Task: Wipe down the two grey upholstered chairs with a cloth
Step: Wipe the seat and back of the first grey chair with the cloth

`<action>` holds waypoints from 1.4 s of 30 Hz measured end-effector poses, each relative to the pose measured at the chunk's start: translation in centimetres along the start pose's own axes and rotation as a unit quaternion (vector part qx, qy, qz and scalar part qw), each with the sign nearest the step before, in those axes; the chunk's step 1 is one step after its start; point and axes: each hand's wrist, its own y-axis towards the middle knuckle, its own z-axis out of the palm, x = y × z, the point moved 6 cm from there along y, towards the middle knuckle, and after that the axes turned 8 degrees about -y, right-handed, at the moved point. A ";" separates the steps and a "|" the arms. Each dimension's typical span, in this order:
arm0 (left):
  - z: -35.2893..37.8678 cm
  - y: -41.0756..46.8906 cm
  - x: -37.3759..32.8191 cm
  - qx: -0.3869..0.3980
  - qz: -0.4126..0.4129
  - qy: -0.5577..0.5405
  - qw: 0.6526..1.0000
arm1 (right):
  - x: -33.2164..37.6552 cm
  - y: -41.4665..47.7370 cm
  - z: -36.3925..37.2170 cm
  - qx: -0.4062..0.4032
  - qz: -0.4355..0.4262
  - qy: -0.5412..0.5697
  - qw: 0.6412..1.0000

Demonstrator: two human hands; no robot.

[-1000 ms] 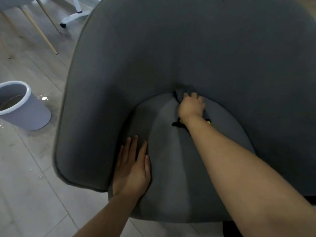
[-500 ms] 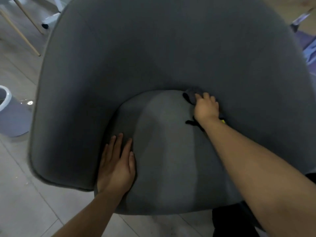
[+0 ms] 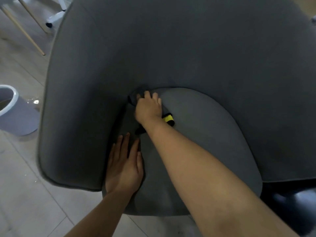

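A grey upholstered chair [image 3: 188, 48] with a curved back and a rounded seat cushion [image 3: 205, 134] fills most of the view. My right hand [image 3: 148, 108] presses a dark cloth [image 3: 135, 96] into the crease where the cushion's back left edge meets the backrest. A black and yellow strap [image 3: 168, 118] shows at that wrist. My left hand [image 3: 124, 166] lies flat, fingers together, on the cushion's front left edge. Only one grey chair is plainly visible.
A grey bucket with a white rim [image 3: 15, 112] stands on the floor to the left, with a wet patch [image 3: 34, 100] beside it. Wooden chair legs [image 3: 30, 36] and a white wheeled base [image 3: 56, 16] are at the top left. A dark object [image 3: 290, 202] sits at the lower right.
My right hand has slid the cloth leftward along the seat crease, from the back right of the cushion to its back left. My left hand has stayed flat on the cushion.
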 end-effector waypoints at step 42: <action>-10.5 3.2 -5.7 0.004 0.270 0.139 0.953 | -23.6 -15.3 -1.1 0.093 0.269 0.077 0.955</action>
